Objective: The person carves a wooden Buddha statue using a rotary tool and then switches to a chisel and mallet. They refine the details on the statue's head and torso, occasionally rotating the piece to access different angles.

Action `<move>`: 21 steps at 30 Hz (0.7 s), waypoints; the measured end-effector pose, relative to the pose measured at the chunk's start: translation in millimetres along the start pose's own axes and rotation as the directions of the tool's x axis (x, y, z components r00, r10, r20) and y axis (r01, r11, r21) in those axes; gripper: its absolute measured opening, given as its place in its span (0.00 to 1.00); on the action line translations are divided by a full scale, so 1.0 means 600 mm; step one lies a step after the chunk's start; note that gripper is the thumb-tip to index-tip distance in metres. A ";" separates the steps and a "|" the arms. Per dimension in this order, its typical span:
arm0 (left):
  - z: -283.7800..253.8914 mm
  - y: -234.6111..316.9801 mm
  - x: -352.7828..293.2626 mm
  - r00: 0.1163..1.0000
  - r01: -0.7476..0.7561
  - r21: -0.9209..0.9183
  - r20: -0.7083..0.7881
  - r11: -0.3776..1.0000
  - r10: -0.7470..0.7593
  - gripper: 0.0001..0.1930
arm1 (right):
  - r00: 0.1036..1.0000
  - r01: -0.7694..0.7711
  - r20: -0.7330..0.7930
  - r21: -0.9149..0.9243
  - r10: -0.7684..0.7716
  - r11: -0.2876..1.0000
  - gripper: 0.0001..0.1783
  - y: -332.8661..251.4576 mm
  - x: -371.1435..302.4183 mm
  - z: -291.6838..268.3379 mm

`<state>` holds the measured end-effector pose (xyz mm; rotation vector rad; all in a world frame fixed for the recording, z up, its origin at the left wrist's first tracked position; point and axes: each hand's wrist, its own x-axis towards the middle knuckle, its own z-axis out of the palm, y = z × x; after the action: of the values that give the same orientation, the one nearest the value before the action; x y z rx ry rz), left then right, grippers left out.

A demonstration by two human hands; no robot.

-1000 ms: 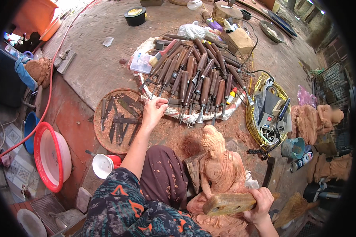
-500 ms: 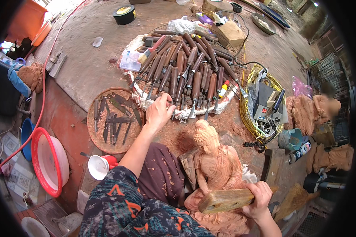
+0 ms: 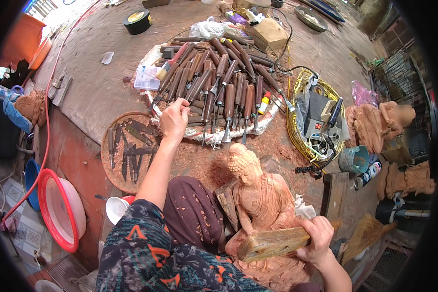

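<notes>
My left hand (image 3: 174, 119) reaches to the near left side of a heap of carving chisels. Its fingertips are pinched at the lower end of a brown-handled chisel (image 3: 199, 84); the metal is mostly hidden there. A flat, thick wooden mallet (image 3: 272, 243), with dark holes in its face, is gripped in my right hand (image 3: 320, 239). The mallet lies across the lap of a carved wooden seated figure (image 3: 263, 199) with a curled-hair head. The other chisels (image 3: 229, 102) rest on a round tray with a white cloth rim (image 3: 151, 100).
A round tray (image 3: 107, 168) of dark blades lies left of my arm, near a white cup (image 3: 116, 209) and a red-rimmed basin (image 3: 44, 204). At right are a yellow wire basket (image 3: 292, 121) with a black device, a bucket (image 3: 354, 159), a can and more carvings (image 3: 365, 127).
My left hand has moved left and slightly up along the heap's near edge, with a chisel now at its fingertips. The right hand still holds the mallet over the figure. The view has shifted slightly.
</notes>
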<state>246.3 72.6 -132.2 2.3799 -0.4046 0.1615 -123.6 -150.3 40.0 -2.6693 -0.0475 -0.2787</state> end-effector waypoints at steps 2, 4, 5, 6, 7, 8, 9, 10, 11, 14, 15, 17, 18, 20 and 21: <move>0.004 -0.003 0.008 1.000 0.031 -0.088 -0.002 0.996 -0.031 0.07 | 1.000 -0.003 0.006 -0.003 0.003 1.000 0.25 0.000 0.001 -0.002; 0.002 -0.002 0.016 0.994 0.112 -0.190 0.026 0.975 -0.109 0.08 | 1.000 -0.006 0.007 -0.005 0.006 1.000 0.25 -0.001 0.001 -0.001; 0.004 -0.013 0.023 0.987 0.159 -0.275 0.079 0.948 -0.143 0.09 | 1.000 -0.006 0.008 -0.006 0.006 1.000 0.26 -0.001 0.001 -0.001; 0.002 -0.007 0.025 0.983 0.179 -0.287 0.100 0.941 -0.157 0.08 | 1.000 -0.006 0.008 -0.009 0.006 1.000 0.26 -0.001 0.001 -0.001; -0.001 0.000 0.027 0.978 0.199 -0.298 0.120 0.933 -0.171 0.08 | 1.000 -0.010 0.005 -0.007 0.010 1.000 0.26 -0.001 0.000 -0.001; -0.003 0.006 0.028 0.973 0.220 -0.308 0.140 0.926 -0.185 0.07 | 1.000 -0.013 0.003 -0.005 0.013 1.000 0.26 -0.002 0.000 -0.001; -0.002 0.010 0.024 0.980 0.192 -0.338 0.118 0.921 -0.161 0.08 | 1.000 -0.015 0.001 -0.002 0.015 1.000 0.26 -0.003 0.001 -0.001; -0.001 0.015 0.020 0.984 0.170 -0.249 0.097 0.953 -0.150 0.08 | 1.000 -0.020 0.003 -0.002 0.020 1.000 0.26 -0.004 0.002 -0.001; 0.000 0.021 0.014 0.988 0.148 -0.157 0.076 0.976 -0.138 0.09 | 1.000 -0.024 0.006 -0.002 0.024 1.000 0.26 -0.005 0.003 -0.001; 0.019 0.010 0.001 0.998 -0.065 -0.005 -0.022 0.998 0.065 0.09 | 1.000 -0.030 0.010 0.003 0.030 1.000 0.26 -0.004 0.002 -0.002; 0.020 0.012 -0.003 0.996 -0.087 0.030 -0.031 0.996 0.088 0.08 | 0.999 -0.030 0.012 0.004 0.030 1.000 0.25 -0.004 0.002 -0.002; 0.024 0.017 -0.009 0.985 -0.145 0.097 -0.081 0.985 0.153 0.06 | 0.999 -0.036 0.002 0.002 0.036 0.999 0.24 -0.004 0.004 -0.002; 0.020 0.028 -0.011 0.973 -0.180 0.130 -0.121 0.975 0.196 0.06 | 0.999 -0.040 -0.003 0.000 0.040 0.999 0.24 -0.004 0.004 -0.001; 0.019 0.052 -0.008 0.961 -0.207 0.138 -0.157 0.969 0.227 0.05 | 0.998 -0.055 -0.004 -0.006 0.055 0.998 0.23 -0.003 0.001 0.000; 0.017 0.063 -0.005 0.964 -0.198 0.115 -0.159 0.973 0.214 0.04 | 0.998 -0.058 -0.005 -0.008 0.058 0.998 0.23 -0.003 0.001 0.001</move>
<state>230.8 39.8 -116.9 2.3927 -0.5740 0.4878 -123.3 -148.4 40.4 -2.6731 0.0332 -0.2673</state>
